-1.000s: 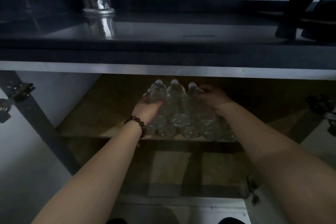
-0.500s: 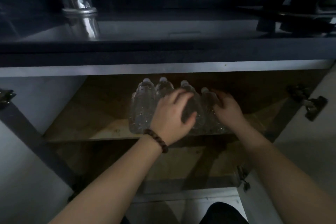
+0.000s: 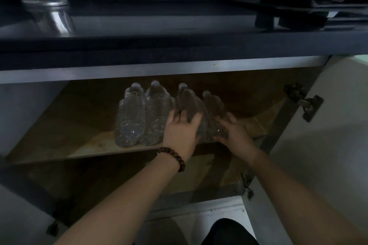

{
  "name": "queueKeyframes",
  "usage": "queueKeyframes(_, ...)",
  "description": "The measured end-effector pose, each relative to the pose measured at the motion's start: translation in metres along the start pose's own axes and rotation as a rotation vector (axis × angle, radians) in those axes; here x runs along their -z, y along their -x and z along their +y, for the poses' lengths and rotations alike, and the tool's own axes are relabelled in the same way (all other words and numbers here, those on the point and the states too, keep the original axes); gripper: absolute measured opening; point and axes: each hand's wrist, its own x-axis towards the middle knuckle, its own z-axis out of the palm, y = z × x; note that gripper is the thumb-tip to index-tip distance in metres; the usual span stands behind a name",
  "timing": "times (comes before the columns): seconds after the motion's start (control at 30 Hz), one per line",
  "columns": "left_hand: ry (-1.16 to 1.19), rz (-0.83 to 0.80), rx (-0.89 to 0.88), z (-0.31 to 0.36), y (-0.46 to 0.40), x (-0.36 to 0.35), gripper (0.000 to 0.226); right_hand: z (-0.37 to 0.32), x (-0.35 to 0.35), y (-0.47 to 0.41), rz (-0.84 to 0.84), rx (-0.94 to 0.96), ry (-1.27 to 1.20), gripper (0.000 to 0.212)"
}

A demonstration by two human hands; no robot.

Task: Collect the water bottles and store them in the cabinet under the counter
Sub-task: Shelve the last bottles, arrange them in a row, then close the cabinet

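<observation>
While both hands are steadying water bottles (image 3: 151, 113) on the cabinet shelf (image 3: 59, 145):
Left hand (image 3: 182, 133) and right hand (image 3: 234, 135), fingers spread, are pressing bottles; an uneven nudge risks toppling the row.

2 bare forearms, a dark beaded bracelet (image 3: 173, 156) on the left wrist.

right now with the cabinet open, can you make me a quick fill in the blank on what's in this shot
1. The water bottles lie on the ____ shelf of the cabinet.
2. The beaded bracelet is worn on the ____ wrist.
3. Both hands, the left hand and the right hand, rest on the bottles at the ____ end of the row.
4. The bottle caps point toward the ____ of the cabinet.

Missing words: upper; left; right; back
</observation>
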Motion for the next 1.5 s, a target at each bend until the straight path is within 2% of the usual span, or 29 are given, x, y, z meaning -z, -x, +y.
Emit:
queueKeyframes(0.1, 0.102, -0.049, 0.027, 0.017, -0.007, -0.005, 0.059, 0.007, 0.009, 0.001, -0.012, -0.014, 0.056, 0.067)
queueKeyframes(0.3, 0.505, -0.113, 0.134, 0.039, -0.029, -0.023, 0.058, 0.021, 0.030, 0.000, -0.027, -0.062, 0.207, 0.062)
queueKeyframes(0.53, 0.665, -0.144, 0.221, 0.046, -0.048, -0.043, 0.064, 0.032, 0.036, 0.000, -0.005, -0.145, 0.277, 0.054)
queueKeyframes(0.67, 0.635, -0.208, 0.199, 0.049, -0.051, -0.049, 0.066, 0.036, 0.034, -0.001, 0.016, -0.147, 0.370, 0.065)
queueKeyframes(0.77, 0.626, -0.236, 0.121, 0.051, -0.044, -0.055, 0.057, 0.036, 0.035, 0.003, -0.062, -0.082, 0.407, 0.078)
queueKeyframes(0.93, 0.646, -0.232, 0.082, 0.053, -0.047, -0.054, 0.056, 0.036, 0.033, 0.002, -0.007, -0.095, 0.470, 0.061)
queueKeyframes(1.07, 0.538, -0.343, -0.002, 0.038, -0.043, -0.041, 0.073, 0.033, 0.028, 0.001, 0.016, -0.088, 0.515, 0.060)
queueKeyframes(1.1, 0.473, -0.338, -0.026, 0.031, -0.042, -0.032, 0.076, 0.031, 0.028, 0.000, 0.005, -0.088, 0.506, 0.059)
queueKeyframes(1.17, 0.429, -0.188, -0.034, 0.015, -0.036, -0.008, 0.071, 0.027, 0.028, -0.002, -0.010, -0.102, 0.480, 0.059)
queueKeyframes(1.27, 0.460, 0.176, 0.045, -0.017, -0.009, 0.031, 0.048, 0.011, 0.029, -0.001, -0.031, -0.133, 0.423, 0.056)
queueKeyframes(1.33, 0.349, 0.278, 0.165, -0.047, 0.009, 0.048, 0.042, -0.006, 0.028, 0.000, -0.008, -0.118, 0.388, 0.058)
queueKeyframes(1.37, 0.273, 0.253, 0.250, -0.063, 0.017, 0.053, 0.044, -0.016, 0.028, 0.000, 0.029, -0.092, 0.378, 0.060)
queueKeyframes(1.43, 0.205, 0.072, 0.423, -0.093, 0.029, 0.054, 0.054, -0.045, 0.025, -0.002, 0.096, -0.012, 0.319, 0.066)
queueKeyframes(1.5, 0.369, -0.117, 0.540, -0.109, 0.036, 0.053, 0.060, -0.081, 0.018, -0.003, 0.049, 0.084, 0.177, 0.075)
